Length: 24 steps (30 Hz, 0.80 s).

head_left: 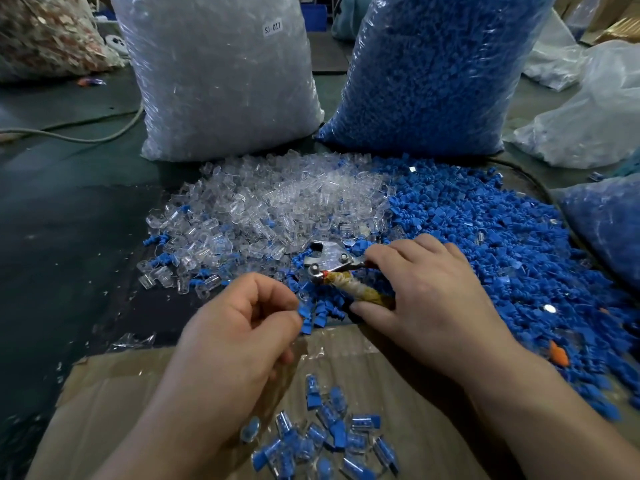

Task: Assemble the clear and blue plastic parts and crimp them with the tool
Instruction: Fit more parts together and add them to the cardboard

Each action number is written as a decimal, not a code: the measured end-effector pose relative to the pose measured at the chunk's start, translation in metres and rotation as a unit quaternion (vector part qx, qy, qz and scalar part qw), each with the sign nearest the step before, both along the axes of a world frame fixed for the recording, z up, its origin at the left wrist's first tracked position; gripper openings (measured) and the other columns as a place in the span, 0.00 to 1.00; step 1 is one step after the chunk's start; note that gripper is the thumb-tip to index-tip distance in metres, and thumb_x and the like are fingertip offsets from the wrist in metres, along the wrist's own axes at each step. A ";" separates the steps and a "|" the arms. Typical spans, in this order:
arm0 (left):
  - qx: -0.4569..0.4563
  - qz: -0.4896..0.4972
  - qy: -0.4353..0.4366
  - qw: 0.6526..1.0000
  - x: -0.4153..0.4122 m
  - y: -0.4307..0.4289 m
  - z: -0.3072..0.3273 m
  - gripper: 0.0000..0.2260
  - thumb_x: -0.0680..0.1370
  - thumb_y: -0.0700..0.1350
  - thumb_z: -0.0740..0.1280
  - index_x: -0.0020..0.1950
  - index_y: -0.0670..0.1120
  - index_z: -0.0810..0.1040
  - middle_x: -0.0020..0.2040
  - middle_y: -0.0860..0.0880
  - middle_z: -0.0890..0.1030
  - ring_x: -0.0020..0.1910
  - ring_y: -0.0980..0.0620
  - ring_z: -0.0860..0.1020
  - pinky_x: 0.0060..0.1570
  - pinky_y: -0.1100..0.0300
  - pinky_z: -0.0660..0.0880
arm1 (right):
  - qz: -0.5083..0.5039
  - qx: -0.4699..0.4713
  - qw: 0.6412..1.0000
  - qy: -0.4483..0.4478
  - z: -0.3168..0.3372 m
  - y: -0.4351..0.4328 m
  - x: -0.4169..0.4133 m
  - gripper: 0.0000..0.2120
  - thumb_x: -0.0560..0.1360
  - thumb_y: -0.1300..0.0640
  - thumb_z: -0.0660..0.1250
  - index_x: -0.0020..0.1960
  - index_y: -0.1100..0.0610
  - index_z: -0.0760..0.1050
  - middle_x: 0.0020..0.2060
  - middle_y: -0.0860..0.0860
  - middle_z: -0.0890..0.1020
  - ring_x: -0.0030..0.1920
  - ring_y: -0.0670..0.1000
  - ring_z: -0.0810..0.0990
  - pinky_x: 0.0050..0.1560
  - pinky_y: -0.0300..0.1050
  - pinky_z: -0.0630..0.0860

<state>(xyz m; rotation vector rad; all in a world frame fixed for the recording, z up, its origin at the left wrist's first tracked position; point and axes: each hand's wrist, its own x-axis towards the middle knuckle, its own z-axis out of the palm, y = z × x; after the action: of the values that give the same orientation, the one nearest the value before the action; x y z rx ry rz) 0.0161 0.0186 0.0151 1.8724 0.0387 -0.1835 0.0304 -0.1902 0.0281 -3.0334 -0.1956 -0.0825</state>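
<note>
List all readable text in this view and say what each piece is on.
"SJ 017": on a white label stuck near the top of the clear-parts bag.
Nothing else in view carries readable text.

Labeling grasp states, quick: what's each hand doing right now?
Left hand: closed, pinching a blue part.
Right hand: closed, gripping the tool by its wrapped handle.

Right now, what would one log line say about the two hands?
left hand: pinches blue plastic part | right hand: grips crimping tool | assembled pieces: on cardboard
</note>
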 end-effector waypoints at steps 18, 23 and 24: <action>0.033 0.020 -0.168 0.985 -0.011 -0.006 0.000 0.03 0.76 0.58 0.69 0.47 0.62 0.81 0.35 0.57 0.83 0.30 0.60 0.80 0.29 0.68 0.76 | 0.139 0.112 0.976 -0.121 0.009 0.036 -0.030 0.13 0.79 0.51 0.56 0.45 0.54 0.77 0.39 0.49 0.78 0.39 0.54 0.76 0.43 0.52 0.70; 0.029 -0.037 -0.100 0.994 -0.008 0.003 0.005 0.23 0.73 0.69 0.59 0.43 0.52 0.79 0.32 0.46 0.79 0.28 0.53 0.76 0.27 0.61 0.74 | 0.188 0.131 0.964 -0.133 0.011 0.038 -0.031 0.14 0.80 0.52 0.56 0.47 0.56 0.78 0.41 0.50 0.79 0.41 0.54 0.76 0.44 0.52 0.70; 0.033 -0.054 -0.097 0.993 -0.007 0.004 0.004 0.25 0.75 0.71 0.57 0.43 0.51 0.78 0.32 0.46 0.78 0.29 0.50 0.75 0.28 0.59 0.73 | 0.197 0.137 0.962 -0.128 0.010 0.039 -0.032 0.13 0.80 0.52 0.56 0.46 0.56 0.77 0.40 0.50 0.78 0.41 0.53 0.75 0.43 0.51 0.70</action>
<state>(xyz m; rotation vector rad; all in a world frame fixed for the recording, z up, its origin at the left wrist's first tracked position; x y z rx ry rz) 0.0089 0.0229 0.0192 1.9510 -0.1920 -0.0734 -0.0014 -0.1508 0.0383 -2.6404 -0.7362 -0.4301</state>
